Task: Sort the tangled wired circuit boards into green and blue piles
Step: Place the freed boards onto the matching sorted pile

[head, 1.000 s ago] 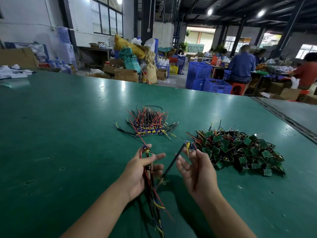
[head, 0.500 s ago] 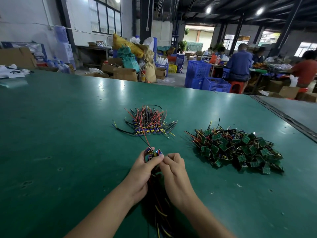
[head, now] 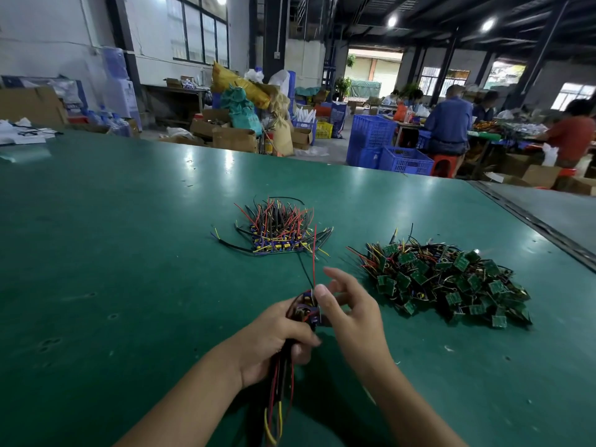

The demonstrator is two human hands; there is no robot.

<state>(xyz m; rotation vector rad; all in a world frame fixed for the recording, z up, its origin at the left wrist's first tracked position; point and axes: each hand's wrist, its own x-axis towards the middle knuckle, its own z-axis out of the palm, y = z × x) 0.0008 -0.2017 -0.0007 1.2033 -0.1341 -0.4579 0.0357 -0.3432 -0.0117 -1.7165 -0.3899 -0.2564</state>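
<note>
While the left hand (head: 274, 340) grips the bundle of wired boards (head: 304, 312) just as it did half a second ago, fingers wrapped round the wires below the small blue boards, we see that the right hand (head: 354, 312) has changed. Earlier its fingers were bunched tight against the top of the bundle. Now they have fanned out, the forefinger raised and nearly straight, and the thumb (head: 322, 293) lies against the topmost board. The other fingers sit behind the bundle, and we cannot tell whether they pinch a board against the thumb or merely touch it.

A red wire (head: 314, 250) stands nearly upright from beside the thumb, crossing in front of the near edge of the blue pile (head: 277, 235), and a black wire (head: 304, 269) rises just left of it. Loose tails of red, black and yellow wire hang from under the left hand toward us.

We see the bundle held above the green table (head: 129, 253), between us and the blue pile. Both piles lie as before: the blue pile straight ahead of the hands, the green pile (head: 451, 282) to its right and apart from it, near the right hand but not touching it. Beyond the table's far edge, the blue crates (head: 387, 150) have kept their place.
</note>
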